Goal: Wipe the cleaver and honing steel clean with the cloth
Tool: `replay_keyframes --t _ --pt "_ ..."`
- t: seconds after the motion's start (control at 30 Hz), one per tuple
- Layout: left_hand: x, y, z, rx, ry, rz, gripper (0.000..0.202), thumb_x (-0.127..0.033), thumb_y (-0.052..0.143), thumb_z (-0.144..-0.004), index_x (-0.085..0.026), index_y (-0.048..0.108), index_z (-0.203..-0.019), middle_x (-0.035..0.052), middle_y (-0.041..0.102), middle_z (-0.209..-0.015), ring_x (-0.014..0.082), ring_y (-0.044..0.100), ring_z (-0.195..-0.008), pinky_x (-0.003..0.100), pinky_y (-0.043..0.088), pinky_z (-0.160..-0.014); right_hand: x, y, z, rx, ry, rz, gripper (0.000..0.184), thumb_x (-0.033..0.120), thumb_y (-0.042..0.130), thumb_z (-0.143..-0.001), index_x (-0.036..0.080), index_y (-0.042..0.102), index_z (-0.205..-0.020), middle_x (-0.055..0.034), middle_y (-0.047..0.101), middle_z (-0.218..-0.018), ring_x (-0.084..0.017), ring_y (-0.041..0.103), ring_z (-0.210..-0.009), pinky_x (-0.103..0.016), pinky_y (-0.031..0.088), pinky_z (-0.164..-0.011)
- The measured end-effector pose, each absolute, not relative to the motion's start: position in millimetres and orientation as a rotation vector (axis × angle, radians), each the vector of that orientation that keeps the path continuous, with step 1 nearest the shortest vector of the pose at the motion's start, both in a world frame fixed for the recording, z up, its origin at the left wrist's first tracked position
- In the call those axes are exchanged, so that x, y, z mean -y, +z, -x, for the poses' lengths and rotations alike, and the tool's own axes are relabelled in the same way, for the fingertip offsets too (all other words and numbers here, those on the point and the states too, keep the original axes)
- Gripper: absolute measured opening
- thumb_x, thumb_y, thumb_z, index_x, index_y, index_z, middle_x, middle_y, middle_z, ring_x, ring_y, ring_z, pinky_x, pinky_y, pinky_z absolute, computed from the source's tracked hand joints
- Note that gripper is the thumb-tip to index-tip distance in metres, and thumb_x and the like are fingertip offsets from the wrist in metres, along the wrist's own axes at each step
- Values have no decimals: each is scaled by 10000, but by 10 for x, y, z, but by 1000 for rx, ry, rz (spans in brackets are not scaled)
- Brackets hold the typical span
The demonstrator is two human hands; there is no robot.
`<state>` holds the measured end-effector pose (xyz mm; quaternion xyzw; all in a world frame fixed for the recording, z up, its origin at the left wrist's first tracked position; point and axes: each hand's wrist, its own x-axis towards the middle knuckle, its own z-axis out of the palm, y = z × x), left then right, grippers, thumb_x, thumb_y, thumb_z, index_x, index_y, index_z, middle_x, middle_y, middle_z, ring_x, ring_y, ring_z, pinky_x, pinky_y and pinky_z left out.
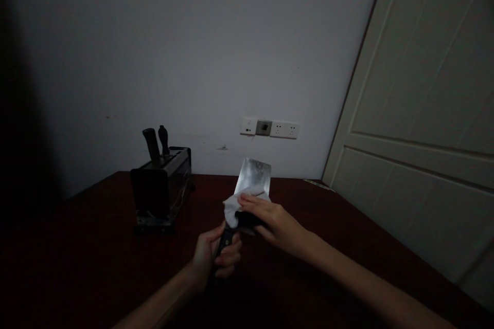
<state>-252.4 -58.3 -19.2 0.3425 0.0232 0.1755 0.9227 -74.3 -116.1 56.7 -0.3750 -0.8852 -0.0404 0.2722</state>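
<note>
A cleaver with a broad, shiny rectangular blade is held up over the dark red table, its blade pointing away from me. My left hand is wrapped round its black handle. Against the lower part of the blade, near the handle, lies a white cloth. My right hand is closed on this cloth and presses it to the blade. Part of the blade is hidden by the cloth and my fingers. The underside of the cloth is in shadow.
On the left of the dark red table stands a knife block with two black handles sticking up. Behind it is a pale wall with a row of sockets. A white panelled door rises along the right side.
</note>
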Motion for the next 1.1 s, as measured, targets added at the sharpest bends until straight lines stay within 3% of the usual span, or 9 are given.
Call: replay_keyframes --t 0.13,0.3,0.6,0.73,0.93,1.03,1.1 --pt "570 -246 2508 -146 450 -758 265 -356 488 -703 -146 432 -551 -70 241 -395 31 99 -311 144 120 -271 1268 469 885 2485 -10 938 441 75 450 -801 115 445 -1241 -138 488 -1298 -163 362 -1262 -346 357 -1038" --pt "608 -220 2494 -1 332 -707 307 -416 524 -744 -126 490 -649 -60 319 -482 23 134 -330 134 167 -263 1074 597 737 2395 -132 992 527 62 429 -794 167 367 -1307 -124 450 -1333 -165 349 -1269 -407 348 -1039" --pt "668 -276 2469 31 272 -734 341 -453 500 -780 -126 507 -684 -56 320 -489 27 166 -339 131 196 -267 662 881 299 2088 -377 1144 510 68 448 -780 190 428 -1274 -115 491 -1299 -201 432 -1215 -454 354 -1021" --pt "657 -258 2488 45 275 -738 342 -451 467 -800 -129 492 -687 -58 303 -497 28 148 -345 132 189 -273 741 829 225 2088 -416 1120 472 81 439 -791 154 447 -1257 -137 476 -1308 -201 407 -1234 -444 347 -1027" --pt "567 -204 2536 26 361 -742 332 -430 438 -820 -127 480 -692 -65 283 -504 27 117 -356 129 170 -285 882 663 36 2070 -388 1155 535 51 431 -758 211 436 -1269 -92 459 -1331 -208 400 -1239 -464 333 -1027" --pt "540 -190 2538 -43 440 -818 348 -443 420 -823 -128 482 -690 -59 300 -504 28 143 -358 133 169 -295 920 601 26 1928 -350 1186 501 81 442 -751 204 476 -1236 -87 524 -1268 -223 476 -1170 -456 360 -994" --pt "534 -175 2534 -123 519 -887 357 -452 421 -822 -128 486 -687 -53 322 -499 31 178 -361 137 181 -302 934 585 84 1729 -323 1237 398 147 471 -763 195 551 -1149 -77 635 -1093 -234 586 -996 -428 440 -888"
